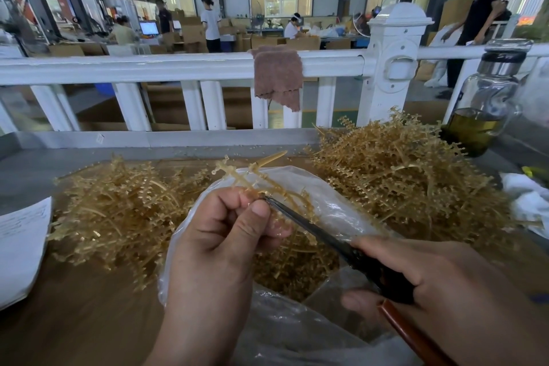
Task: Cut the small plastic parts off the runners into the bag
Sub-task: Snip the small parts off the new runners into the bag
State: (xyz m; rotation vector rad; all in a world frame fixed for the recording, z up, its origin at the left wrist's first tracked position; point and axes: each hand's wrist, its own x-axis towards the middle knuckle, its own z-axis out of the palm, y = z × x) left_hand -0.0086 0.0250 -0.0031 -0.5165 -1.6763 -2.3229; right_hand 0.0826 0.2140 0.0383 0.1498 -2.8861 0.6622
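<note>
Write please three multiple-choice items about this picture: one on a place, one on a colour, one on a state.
1. Where does the brown cloth hang?
A. on the white railing
B. on a chair
C. inside a drawer

2. What colour are the piled runners?
A. blue
B. golden tan
C. black

3. What is the right hand doing?
A. resting open
B. holding the scissors
C. lifting a cup

Answers: 1 A, the cloth is draped over the top rail. 2 B, both piles look golden tan. 3 B, its fingers curl round the handles, and the blade tips reach the held runner pinched by the left hand.
</note>
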